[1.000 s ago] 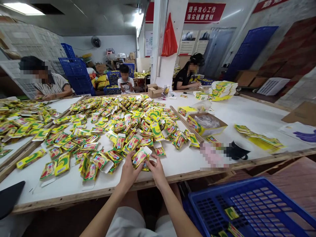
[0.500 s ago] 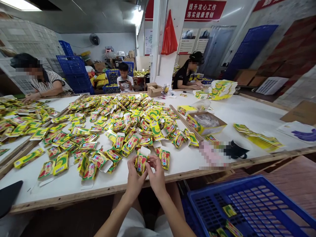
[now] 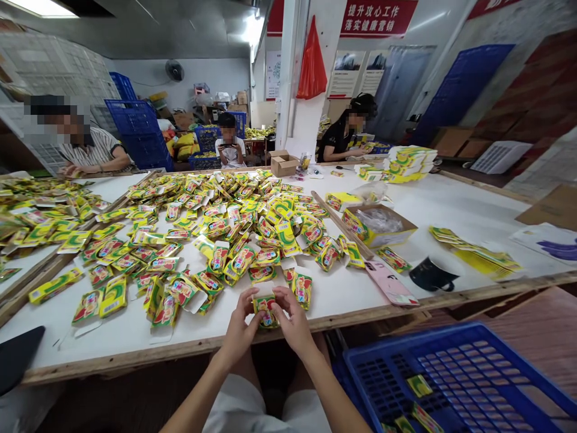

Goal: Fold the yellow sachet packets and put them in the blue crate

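Observation:
Between my two hands, just over the front edge of the table, is a small yellow-and-green printed carton [image 3: 265, 310] with its white top flap standing up. My left hand [image 3: 242, 322] grips its left side, thumb on the front face. On the opposite side, my right hand [image 3: 293, 319] pinches it with thumb and fingers. A similar carton [image 3: 301, 290] lies just beyond my right hand. Past my hands spreads a large heap of the same small cartons [image 3: 225, 225], many with white flaps open.
A blue plastic crate [image 3: 415, 346] with several cartons inside stands low at the right. On the table lie a pink phone [image 3: 391, 282], a black mug [image 3: 433, 275], an open box of clear plastic [image 3: 390, 237] and wooden divider strips [image 3: 340, 225]. Three people sit across the table and beyond.
The carton has turned more upright and faces me, and my right hand has closed onto its right side. The co-worker on the right has drawn the hands up from the table.

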`<state>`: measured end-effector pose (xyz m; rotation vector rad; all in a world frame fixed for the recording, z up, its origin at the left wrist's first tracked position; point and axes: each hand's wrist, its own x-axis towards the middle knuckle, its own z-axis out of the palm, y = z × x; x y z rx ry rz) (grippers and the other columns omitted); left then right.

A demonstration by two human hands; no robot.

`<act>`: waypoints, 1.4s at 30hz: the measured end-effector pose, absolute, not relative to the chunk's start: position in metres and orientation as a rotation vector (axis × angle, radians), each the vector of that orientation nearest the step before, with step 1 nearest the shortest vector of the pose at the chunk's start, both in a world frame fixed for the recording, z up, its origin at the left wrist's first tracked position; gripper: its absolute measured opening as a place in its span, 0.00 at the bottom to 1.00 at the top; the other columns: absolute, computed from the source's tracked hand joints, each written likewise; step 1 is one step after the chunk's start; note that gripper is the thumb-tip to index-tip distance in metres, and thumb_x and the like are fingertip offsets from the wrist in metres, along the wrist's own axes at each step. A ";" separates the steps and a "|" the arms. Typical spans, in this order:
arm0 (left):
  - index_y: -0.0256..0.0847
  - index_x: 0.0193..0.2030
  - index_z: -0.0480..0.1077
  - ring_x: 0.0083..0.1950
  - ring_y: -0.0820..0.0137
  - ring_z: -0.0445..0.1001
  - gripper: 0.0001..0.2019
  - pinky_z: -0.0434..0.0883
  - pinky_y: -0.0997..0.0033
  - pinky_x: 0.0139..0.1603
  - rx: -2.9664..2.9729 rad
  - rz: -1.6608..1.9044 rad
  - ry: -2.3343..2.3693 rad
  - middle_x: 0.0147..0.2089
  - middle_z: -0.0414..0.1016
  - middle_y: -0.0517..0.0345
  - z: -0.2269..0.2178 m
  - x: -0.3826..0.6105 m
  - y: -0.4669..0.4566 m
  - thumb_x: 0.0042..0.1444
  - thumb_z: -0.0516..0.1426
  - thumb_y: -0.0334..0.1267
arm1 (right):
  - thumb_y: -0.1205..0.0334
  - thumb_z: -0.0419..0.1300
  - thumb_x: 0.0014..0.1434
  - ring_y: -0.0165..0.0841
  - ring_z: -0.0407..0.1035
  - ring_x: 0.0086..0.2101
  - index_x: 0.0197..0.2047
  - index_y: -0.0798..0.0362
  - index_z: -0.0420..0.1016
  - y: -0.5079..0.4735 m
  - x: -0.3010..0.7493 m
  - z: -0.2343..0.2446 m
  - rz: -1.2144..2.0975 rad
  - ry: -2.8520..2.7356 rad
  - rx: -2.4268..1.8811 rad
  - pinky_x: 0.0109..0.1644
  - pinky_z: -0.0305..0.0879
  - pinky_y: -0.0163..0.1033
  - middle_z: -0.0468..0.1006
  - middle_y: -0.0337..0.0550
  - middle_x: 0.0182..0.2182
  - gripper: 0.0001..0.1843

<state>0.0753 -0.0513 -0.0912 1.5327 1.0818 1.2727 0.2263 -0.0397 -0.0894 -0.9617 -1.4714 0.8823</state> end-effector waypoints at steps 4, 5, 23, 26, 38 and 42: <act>0.42 0.51 0.69 0.46 0.64 0.74 0.15 0.72 0.64 0.47 1.632 1.195 1.036 0.47 0.74 0.51 -0.082 0.072 -0.041 0.60 0.54 0.44 | 0.63 0.54 0.61 0.34 0.74 0.37 0.48 0.48 0.70 -0.033 0.237 -0.077 0.889 -1.664 -0.984 0.44 0.73 0.40 0.78 0.41 0.39 0.11; 0.41 0.49 0.71 0.46 0.64 0.74 0.14 0.72 0.64 0.48 1.651 1.194 1.024 0.46 0.75 0.51 -0.079 0.072 -0.038 0.60 0.53 0.44 | 0.63 0.54 0.61 0.33 0.74 0.36 0.46 0.49 0.72 -0.030 0.238 -0.073 0.874 -1.703 -0.992 0.42 0.72 0.40 0.78 0.41 0.37 0.10; 0.41 0.44 0.74 0.51 0.61 0.74 0.11 0.68 0.59 0.54 1.681 1.284 1.080 0.47 0.77 0.49 -0.068 0.077 -0.037 0.59 0.56 0.42 | 0.62 0.59 0.59 0.36 0.72 0.43 0.39 0.51 0.74 -0.033 0.242 -0.064 0.698 -1.656 -0.983 0.46 0.70 0.40 0.78 0.44 0.40 0.05; 0.41 0.44 0.74 0.48 0.63 0.74 0.10 0.69 0.62 0.51 1.687 1.274 1.118 0.45 0.78 0.51 -0.063 0.078 -0.039 0.59 0.56 0.41 | 0.62 0.59 0.59 0.36 0.72 0.42 0.37 0.51 0.74 -0.035 0.241 -0.062 0.644 -1.679 -1.014 0.48 0.68 0.40 0.78 0.44 0.38 0.04; 0.40 0.40 0.74 0.42 0.65 0.74 0.09 0.70 0.67 0.44 1.609 1.323 1.151 0.40 0.77 0.54 -0.071 0.081 -0.035 0.58 0.57 0.41 | 0.62 0.56 0.61 0.35 0.72 0.36 0.36 0.51 0.72 -0.035 0.236 -0.059 0.590 -1.653 -1.106 0.41 0.67 0.38 0.77 0.42 0.33 0.05; 0.43 0.42 0.75 0.48 0.63 0.73 0.08 0.69 0.63 0.51 1.704 1.340 1.073 0.43 0.77 0.53 -0.080 0.075 -0.039 0.59 0.57 0.39 | 0.63 0.55 0.62 0.36 0.72 0.42 0.41 0.49 0.73 -0.042 0.229 -0.073 0.555 -1.660 -1.033 0.46 0.68 0.40 0.78 0.44 0.39 0.06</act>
